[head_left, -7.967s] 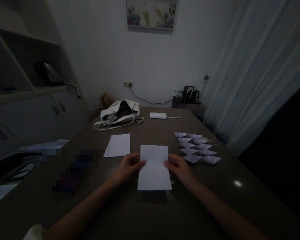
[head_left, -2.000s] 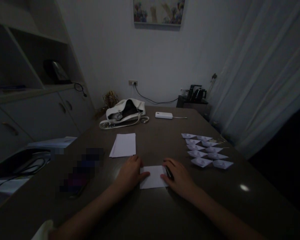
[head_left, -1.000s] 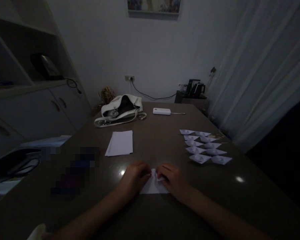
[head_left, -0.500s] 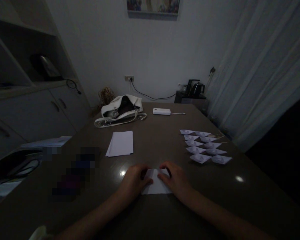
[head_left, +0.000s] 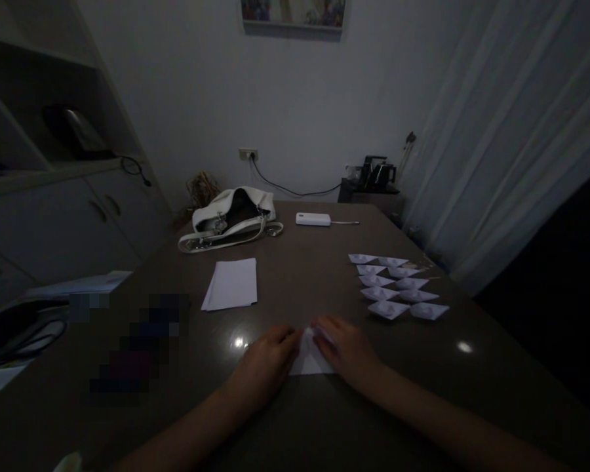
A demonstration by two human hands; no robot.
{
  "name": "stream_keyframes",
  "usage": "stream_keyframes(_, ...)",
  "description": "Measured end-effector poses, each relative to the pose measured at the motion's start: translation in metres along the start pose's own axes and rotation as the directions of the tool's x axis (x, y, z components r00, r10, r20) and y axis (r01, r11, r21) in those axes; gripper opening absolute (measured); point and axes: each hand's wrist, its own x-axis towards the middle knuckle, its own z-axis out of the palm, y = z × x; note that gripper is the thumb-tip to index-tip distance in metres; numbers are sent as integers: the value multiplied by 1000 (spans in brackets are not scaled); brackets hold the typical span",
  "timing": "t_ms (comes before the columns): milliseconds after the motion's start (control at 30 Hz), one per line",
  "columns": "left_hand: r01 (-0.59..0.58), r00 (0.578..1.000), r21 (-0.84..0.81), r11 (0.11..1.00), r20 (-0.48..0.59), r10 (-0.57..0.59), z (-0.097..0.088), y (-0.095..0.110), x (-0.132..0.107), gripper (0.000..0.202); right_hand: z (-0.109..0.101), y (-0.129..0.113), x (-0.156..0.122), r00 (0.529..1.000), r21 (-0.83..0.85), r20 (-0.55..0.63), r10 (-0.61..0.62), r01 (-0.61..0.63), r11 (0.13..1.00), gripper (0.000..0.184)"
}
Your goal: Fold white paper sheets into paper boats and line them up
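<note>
A small white sheet of paper (head_left: 311,362) lies in front of me on the dark table, its upper part narrowing between my hands. My left hand (head_left: 271,354) grips the left side of the paper, thumb and fingers pressed together at its upper edge. On the other side, my right hand (head_left: 348,349) has its fingers curled over the paper's top and right part, which they partly hide. Several folded paper boats (head_left: 388,309) stand in two columns to the right. Beyond my left hand lies a stack of white paper (head_left: 233,283).
A white handbag (head_left: 233,213) and a white power bank (head_left: 313,219) with a short cable rest at the table's far end. At the left is a blurred-out patch (head_left: 132,360). A black kettle (head_left: 381,176) stands on a low cabinet behind.
My left hand has shifted right and its thumb has closed toward the fingers at the paper's top. The paper's upper left side has folded inward. The view has turned slightly right.
</note>
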Motion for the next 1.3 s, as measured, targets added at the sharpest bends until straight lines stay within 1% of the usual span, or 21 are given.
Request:
stream_keyframes(100,35,999,-9,999,-24,-35,1,0,0,34,-1,-3,-3,996,-111,63,-67,73,991,21)
stream_keyframes(233,14,998,-49,999,-67,-18,3,-2,-1,34,-5,-7,-3,993,-156,99,-57,72,985,24)
stream_keyframes(300,-24,997,-61,998,-78,19,5,-4,-1,32,-5,-8,-2,995,-135,92,-33,45,990,25)
stream_keyframes(400,-86,995,-47,995,-64,83,5,-5,0,29,-4,-5,-1,998,-41,64,1,2,999,27)
stream_keyframes(467,-133,991,-33,991,-37,132,1,-4,0,29,-2,-3,-2,999,12,43,15,-15,1000,26)
stream_keyframes(567,-184,983,-30,982,-15,184,-5,-1,0,32,1,0,-2,1000,36,15,16,-16,999,25)
stream_keyframes(667,-198,980,-47,979,-10,198,-8,0,0,35,2,0,-3,1000,21,11,2,-2,1000,26)
stream_keyframes(867,-175,985,-98,980,-16,174,-1,-5,-1,43,0,-3,-3,1000,-48,28,-10,11,999,25)
stream_keyframes(1000,-206,978,-115,972,9,208,-1,-6,-1,38,-1,-3,-2,999,-40,32,10,-9,999,27)
stream_keyframes(1133,-205,978,-88,975,28,208,-4,-3,0,36,-1,-3,-2,999,-36,43,15,-13,999,27)
stream_keyframes(1300,-204,978,-68,977,15,206,-6,-1,1,32,1,-3,-3,999,-79,46,11,-7,997,29)
